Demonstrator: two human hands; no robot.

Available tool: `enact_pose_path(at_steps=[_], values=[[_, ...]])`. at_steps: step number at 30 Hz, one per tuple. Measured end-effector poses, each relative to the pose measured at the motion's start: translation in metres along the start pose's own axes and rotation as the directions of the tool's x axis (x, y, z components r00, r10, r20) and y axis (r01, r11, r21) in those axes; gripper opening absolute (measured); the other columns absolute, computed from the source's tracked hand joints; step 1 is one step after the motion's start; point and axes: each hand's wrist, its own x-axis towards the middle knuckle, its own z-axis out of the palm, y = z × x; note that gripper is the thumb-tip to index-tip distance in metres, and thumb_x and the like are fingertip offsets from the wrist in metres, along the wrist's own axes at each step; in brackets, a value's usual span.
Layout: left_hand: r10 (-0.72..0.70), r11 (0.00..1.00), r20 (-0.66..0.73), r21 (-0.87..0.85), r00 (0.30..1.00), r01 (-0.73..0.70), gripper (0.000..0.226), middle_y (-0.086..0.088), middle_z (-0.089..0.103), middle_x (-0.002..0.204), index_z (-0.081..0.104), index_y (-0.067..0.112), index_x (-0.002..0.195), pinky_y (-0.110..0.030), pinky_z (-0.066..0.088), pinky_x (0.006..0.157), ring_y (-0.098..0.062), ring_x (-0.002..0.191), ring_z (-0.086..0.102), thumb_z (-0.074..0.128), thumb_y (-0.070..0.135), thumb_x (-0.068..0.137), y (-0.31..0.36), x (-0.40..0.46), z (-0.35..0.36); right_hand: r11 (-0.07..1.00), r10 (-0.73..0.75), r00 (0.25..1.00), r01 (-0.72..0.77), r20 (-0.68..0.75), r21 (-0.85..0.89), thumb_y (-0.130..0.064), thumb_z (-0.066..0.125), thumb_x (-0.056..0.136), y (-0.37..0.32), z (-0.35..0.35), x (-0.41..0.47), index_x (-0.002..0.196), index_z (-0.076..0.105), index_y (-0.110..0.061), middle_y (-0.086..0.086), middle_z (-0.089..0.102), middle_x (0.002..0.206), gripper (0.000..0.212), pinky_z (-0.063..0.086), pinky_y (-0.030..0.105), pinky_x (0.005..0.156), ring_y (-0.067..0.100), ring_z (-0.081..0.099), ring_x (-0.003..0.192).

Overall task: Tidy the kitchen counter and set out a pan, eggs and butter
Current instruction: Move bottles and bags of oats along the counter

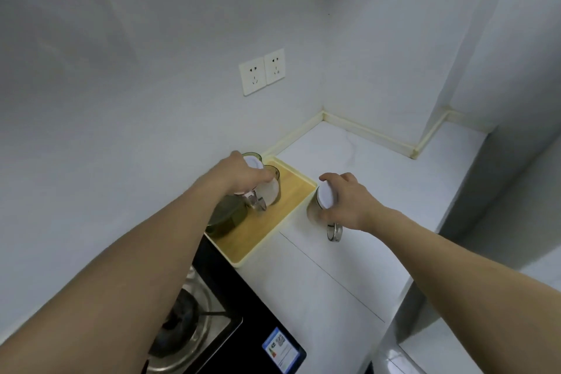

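At the near left edge of the white stone counter [334, 267] sits a black glass gas hob with a steel burner [194, 322] and a blue sticker on its near right corner. Behind it, against the wall, lies a pale yellow tray with a wooden floor [267, 228]. On the tray's left side stands a dark green lidded glass pot [226, 215], with green-tinted glass cups [274, 188] towards its far corner. The left hand [243, 176] reaches over them, fingers curled round the top of a white-lidded clear glass jar [255, 188] above the tray. Just beside the tray's right edge, the right hand [346, 200] grips a second white-lidded glass jar with a metal handle [321, 200], tilted over the counter. Two white wall sockets [262, 71] are mounted above.
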Motion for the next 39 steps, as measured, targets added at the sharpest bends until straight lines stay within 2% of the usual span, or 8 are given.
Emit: enact_pose_path(at_steps=[2, 6, 10, 13, 19, 23, 28, 39], values=[[-0.013, 0.998, -0.001, -0.064, 1.0, 0.013, 0.054, -0.007, 0.062, 0.089, 0.056, 0.008, 0.101, -0.026, 0.042, 0.058, -0.018, 0.078, 0.06, 0.07, 0.052, 0.072, 0.013, 0.022, -0.004, 1.0, -0.028, 0.999, 0.028, 0.023, -0.008, -0.044, 0.069, 0.068, 0.006, -0.007, 0.025, 0.141, 0.033, -0.034, -0.003, 0.032, 0.129, 0.082, 0.045, 0.044, 0.098, 0.029, 0.04, 0.12], [-0.072, 0.991, -0.055, -0.121, 0.996, 0.065, 0.09, -0.006, 0.065, 0.09, 0.058, 0.004, 0.112, -0.026, 0.043, 0.059, -0.021, 0.081, 0.063, 0.066, 0.066, 0.048, 0.035, 0.069, -0.009, 0.998, -0.057, 0.998, 0.059, 0.036, -0.035, -0.048, 0.067, 0.068, 0.015, -0.022, 0.067, 0.142, 0.031, -0.035, -0.002, 0.032, 0.134, 0.083, 0.044, 0.041, 0.099, 0.027, 0.04, 0.121], [-0.095, 0.989, -0.078, -0.12, 0.992, 0.086, 0.043, 0.001, 0.063, 0.074, 0.063, 0.014, 0.086, -0.026, 0.045, 0.064, -0.019, 0.08, 0.062, 0.069, 0.052, 0.068, 0.057, 0.12, -0.007, 0.994, -0.103, 0.993, 0.104, 0.059, -0.019, -0.045, 0.062, 0.064, 0.028, -0.031, 0.116, 0.142, 0.031, -0.036, -0.005, 0.032, 0.133, 0.085, 0.045, 0.042, 0.098, 0.024, 0.04, 0.121], [-0.085, 0.992, -0.091, -0.103, 0.992, 0.076, 0.032, 0.003, 0.06, 0.071, 0.063, 0.015, 0.077, -0.027, 0.045, 0.068, -0.019, 0.079, 0.059, 0.066, 0.047, 0.077, 0.069, 0.151, -0.001, 0.99, -0.139, 0.99, 0.139, 0.039, -0.001, -0.046, 0.061, 0.061, 0.036, -0.03, 0.137, 0.143, 0.031, -0.034, -0.006, 0.033, 0.133, 0.088, 0.047, 0.042, 0.096, 0.023, 0.04, 0.121], [-0.151, 0.988, -0.011, 0.005, 0.988, 0.151, 0.044, -0.007, 0.059, 0.091, 0.063, 0.011, 0.085, -0.029, 0.042, 0.066, -0.022, 0.077, 0.055, 0.064, 0.054, 0.073, 0.094, 0.212, 0.019, 0.985, -0.174, 0.984, 0.174, 0.035, 0.002, -0.043, 0.069, 0.072, 0.059, -0.028, 0.171, 0.146, 0.026, -0.022, -0.005, 0.033, 0.138, 0.087, 0.046, 0.04, 0.098, 0.023, 0.04, 0.122], [-0.174, 0.969, 0.067, 0.19, 0.982, 0.159, 0.054, -0.009, 0.051, 0.108, 0.057, 0.009, 0.112, -0.031, 0.04, 0.073, -0.026, 0.093, 0.05, 0.059, 0.054, 0.082, 0.103, 0.243, 0.039, 0.98, -0.199, 0.98, 0.199, 0.032, 0.002, -0.044, 0.07, 0.074, 0.069, -0.03, 0.187, 0.145, 0.027, -0.022, -0.004, 0.033, 0.138, 0.086, 0.045, 0.038, 0.099, 0.023, 0.041, 0.121], [-0.258, 0.932, 0.111, 0.29, 0.96, 0.217, 0.051, -0.008, 0.055, 0.097, 0.06, 0.006, 0.099, -0.027, 0.04, 0.062, -0.024, 0.087, 0.055, 0.064, 0.053, 0.078, 0.096, 0.271, 0.059, 0.977, -0.213, 0.977, 0.213, 0.026, 0.001, -0.046, 0.069, 0.076, 0.078, -0.028, 0.204, 0.145, 0.026, -0.023, -0.005, 0.032, 0.138, 0.085, 0.045, 0.037, 0.099, 0.022, 0.042, 0.121], [-0.403, 0.816, 0.13, 0.499, 0.906, 0.292, 0.047, -0.002, 0.059, 0.094, 0.064, 0.02, 0.087, -0.038, 0.046, 0.091, -0.023, 0.09, 0.056, 0.061, 0.056, 0.058, 0.075, 0.308, 0.074, 0.974, -0.226, 0.974, 0.226, 0.017, -0.004, -0.05, 0.067, 0.077, 0.084, -0.018, 0.225, 0.145, 0.024, -0.025, -0.008, 0.032, 0.137, 0.084, 0.045, 0.032, 0.098, 0.018, 0.04, 0.121]])
